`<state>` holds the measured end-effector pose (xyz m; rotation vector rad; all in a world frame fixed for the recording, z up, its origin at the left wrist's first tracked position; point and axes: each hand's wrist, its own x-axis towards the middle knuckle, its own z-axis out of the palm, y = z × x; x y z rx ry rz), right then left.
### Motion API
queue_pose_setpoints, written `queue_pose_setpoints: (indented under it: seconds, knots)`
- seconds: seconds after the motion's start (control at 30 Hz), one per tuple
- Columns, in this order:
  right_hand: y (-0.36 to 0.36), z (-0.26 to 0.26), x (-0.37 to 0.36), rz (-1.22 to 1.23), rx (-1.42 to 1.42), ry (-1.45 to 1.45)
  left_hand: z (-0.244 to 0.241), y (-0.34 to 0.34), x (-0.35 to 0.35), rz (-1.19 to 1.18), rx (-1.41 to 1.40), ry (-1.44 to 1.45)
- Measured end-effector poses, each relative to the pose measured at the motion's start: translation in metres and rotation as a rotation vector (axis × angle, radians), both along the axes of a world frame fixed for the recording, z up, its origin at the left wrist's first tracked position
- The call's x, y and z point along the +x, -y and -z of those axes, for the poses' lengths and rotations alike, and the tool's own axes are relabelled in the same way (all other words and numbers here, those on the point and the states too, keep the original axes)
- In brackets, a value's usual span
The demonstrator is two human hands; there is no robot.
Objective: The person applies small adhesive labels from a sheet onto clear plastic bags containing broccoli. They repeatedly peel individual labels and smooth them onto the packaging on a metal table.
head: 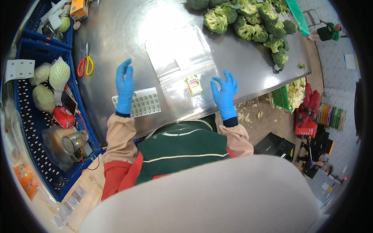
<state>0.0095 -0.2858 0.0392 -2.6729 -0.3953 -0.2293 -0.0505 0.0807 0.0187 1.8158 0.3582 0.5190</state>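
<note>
Both of my hands wear blue gloves and hover over a steel table (102, 38). My left hand (124, 84) is empty, fingers slightly bent, above the left part of a sheet of small stickers (145, 102). To the right, my right hand (225, 94) is empty too, with thumb and fingers spread. Between them lie clear plastic bags (172, 77), flat and shiny with glare. A small green, white and yellow printed label (193, 85) sits on the bag nearest my right hand. Cut broccoli heads (250, 23) are heaped at the far right of the table.
Scissors (86, 62) with red and yellow handles lie at the left. A blue crate (84, 116) there holds net-wrapped produce (59, 72), a phone (69, 102) and a glass jar (71, 142). Right of the table stands a green crate (281, 97) of trimmings. A person (327, 31) stands farther off.
</note>
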Motion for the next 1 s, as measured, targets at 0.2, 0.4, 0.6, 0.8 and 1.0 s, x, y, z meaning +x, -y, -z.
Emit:
queue_pose_setpoints:
  seconds: [0.2,0.4,0.6,0.8,1.0]
  knots:
    - [-0.054,-0.03,-0.004,-0.198,0.459,-0.056,0.037,-0.079,-0.107,0.1,0.358,-0.27]
    - [-0.156,-0.015,-0.024,-0.716,0.591,-0.371,0.005,-0.061,-0.121,0.091,-0.315,-0.319]
    - [-0.207,-0.032,-0.039,-0.909,0.52,-0.494,-0.041,-0.029,-0.136,-0.019,-0.371,-0.301]
    - [-0.212,-0.03,-0.049,-0.873,0.356,-0.47,-0.062,-0.008,-0.137,-0.053,-0.351,-0.349]
    - [-0.202,-0.026,-0.062,-0.863,0.393,-0.371,-0.061,-0.005,-0.131,-0.132,-0.38,-0.454]
